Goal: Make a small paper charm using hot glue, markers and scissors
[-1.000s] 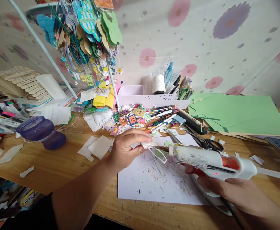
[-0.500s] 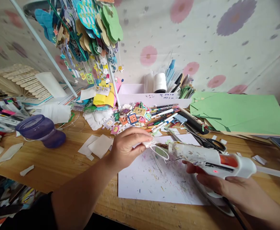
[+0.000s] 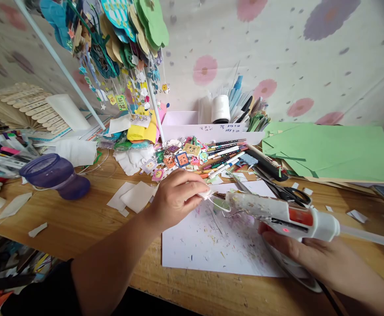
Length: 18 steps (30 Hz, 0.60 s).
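Note:
My left hand [image 3: 181, 197] pinches a small white piece [image 3: 206, 194] with a loop of white cord [image 3: 221, 208] hanging from it; the fingers hide part of it. My right hand [image 3: 306, 250] is wrapped around the handle of a white hot glue gun [image 3: 274, 215], its red light lit and a glue stick [image 3: 369, 237] sticking out of the back. The stained nozzle points left and is close to the white piece; whether they touch I cannot tell. Beneath both hands lies a marked white paper sheet [image 3: 205, 250].
Behind the hands are small painted cards [image 3: 181, 159], markers [image 3: 224, 169] and black scissors [image 3: 293, 194]. Green paper [image 3: 336, 151] lies at the right. A purple jar [image 3: 55, 175] stands at the left, below hanging paper ornaments [image 3: 119, 39].
The glue gun and my right hand have shifted left, bringing the nozzle nearer the white piece. My left hand still pinches it. The camera view has moved slightly.

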Each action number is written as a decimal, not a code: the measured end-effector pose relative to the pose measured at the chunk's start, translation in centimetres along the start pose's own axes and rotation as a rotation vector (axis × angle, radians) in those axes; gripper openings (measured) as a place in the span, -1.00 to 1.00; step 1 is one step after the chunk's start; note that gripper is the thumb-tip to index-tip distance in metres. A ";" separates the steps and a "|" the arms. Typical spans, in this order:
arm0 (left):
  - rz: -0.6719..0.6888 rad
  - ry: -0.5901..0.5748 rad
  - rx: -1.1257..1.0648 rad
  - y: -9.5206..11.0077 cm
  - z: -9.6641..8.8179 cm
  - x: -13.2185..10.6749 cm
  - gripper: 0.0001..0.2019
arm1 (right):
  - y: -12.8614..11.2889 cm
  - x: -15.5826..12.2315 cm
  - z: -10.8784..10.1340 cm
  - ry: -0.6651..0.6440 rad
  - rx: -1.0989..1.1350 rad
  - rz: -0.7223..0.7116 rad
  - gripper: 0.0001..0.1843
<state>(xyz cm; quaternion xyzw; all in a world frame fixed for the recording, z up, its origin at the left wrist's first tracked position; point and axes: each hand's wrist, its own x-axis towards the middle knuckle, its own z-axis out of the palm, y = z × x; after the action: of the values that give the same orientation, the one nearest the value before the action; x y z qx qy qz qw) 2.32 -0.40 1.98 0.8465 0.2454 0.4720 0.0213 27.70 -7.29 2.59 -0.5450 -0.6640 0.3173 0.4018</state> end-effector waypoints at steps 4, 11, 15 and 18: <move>-0.001 -0.016 -0.002 0.0 0.1 0.1 -0.81 | 0.6 -0.1 -0.4 -0.127 -0.145 -0.085 -0.72; -0.034 -0.056 -0.071 0.1 0.0 0.1 -0.83 | 1.0 -0.1 -0.4 -0.163 -0.071 0.001 -0.76; -0.128 -0.065 -0.165 0.4 0.0 0.2 -0.85 | 0.2 0.1 0.0 -0.147 0.076 0.062 -0.82; -0.213 -0.063 -0.278 0.5 0.1 0.2 -0.87 | 0.2 0.0 0.0 -0.125 0.156 0.173 -0.78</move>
<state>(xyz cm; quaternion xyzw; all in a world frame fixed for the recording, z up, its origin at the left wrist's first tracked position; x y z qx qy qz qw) 2.68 -0.70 2.20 0.8191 0.2652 0.4696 0.1954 27.80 -7.23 2.47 -0.5464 -0.6117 0.4348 0.3718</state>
